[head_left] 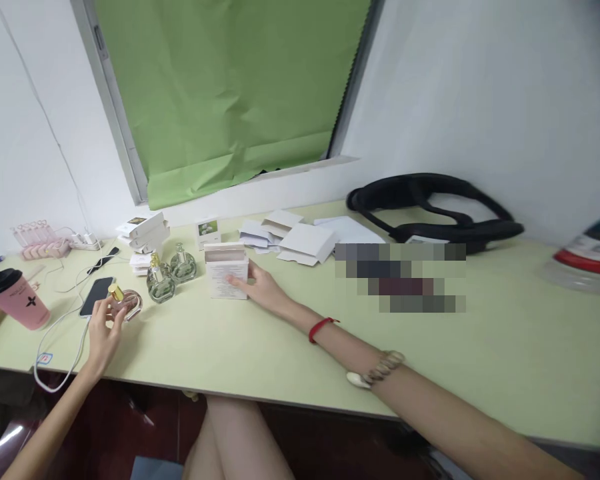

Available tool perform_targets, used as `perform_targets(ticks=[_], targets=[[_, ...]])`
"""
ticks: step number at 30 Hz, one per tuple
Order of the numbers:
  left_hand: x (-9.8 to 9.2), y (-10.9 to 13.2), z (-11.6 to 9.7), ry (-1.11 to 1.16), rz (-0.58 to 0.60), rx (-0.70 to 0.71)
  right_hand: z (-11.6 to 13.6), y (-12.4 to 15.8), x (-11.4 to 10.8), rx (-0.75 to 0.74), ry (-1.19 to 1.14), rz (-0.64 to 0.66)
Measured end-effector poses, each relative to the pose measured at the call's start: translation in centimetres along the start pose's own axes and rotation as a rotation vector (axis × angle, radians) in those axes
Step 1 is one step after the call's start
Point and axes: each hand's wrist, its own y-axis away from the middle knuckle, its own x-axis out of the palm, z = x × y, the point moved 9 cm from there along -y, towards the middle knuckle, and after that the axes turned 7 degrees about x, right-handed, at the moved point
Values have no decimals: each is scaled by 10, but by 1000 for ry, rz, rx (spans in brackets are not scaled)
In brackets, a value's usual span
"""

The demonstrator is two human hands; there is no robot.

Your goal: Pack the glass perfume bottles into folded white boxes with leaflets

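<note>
My left hand [104, 333] is closed on a perfume bottle [133, 303] with a gold cap, at the left of the table, near a phone [98, 297]. Farther right, my right hand [263, 288] grips the right side of a small white box [226, 281], which stands upright with printed text facing me. Its top flap looks raised. Between my hands stand two more clear perfume bottles, one with a gold neck [161, 285] and one with a silver-looking neck [183, 268].
Behind the bottles are stacked white boxes [147, 232] and a small box with a green picture [209, 233]. Flattened white cartons [305, 241] lie along the wall. A black headset-like strap [425, 233], a pink cup [23, 300] and a white cable [63, 387] are also present.
</note>
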Motion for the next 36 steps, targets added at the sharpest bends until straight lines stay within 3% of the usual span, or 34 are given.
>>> perform_targets(ticks=[3,6,9,11,14,18,21,28,36], targets=[[-8,-3,-61,-110,18,289,11,4,5,-36,45,44],[2,-8,-118,-166,61,520,18,9,11,-60,73,104],[23,-17,-156,-149,55,649,24,13,17,-65,120,141],[40,-27,-168,-121,28,656,29,16,20,-64,124,169],[60,-41,-169,-49,-109,581,38,20,24,-61,116,214],[77,-47,-155,106,-342,477,48,24,26,-86,154,221],[88,-49,-146,137,-400,458,52,27,32,-125,138,250],[119,-53,-135,55,-219,542,50,30,36,-195,83,241],[138,-50,-138,112,-175,633,40,24,16,-239,284,23]])
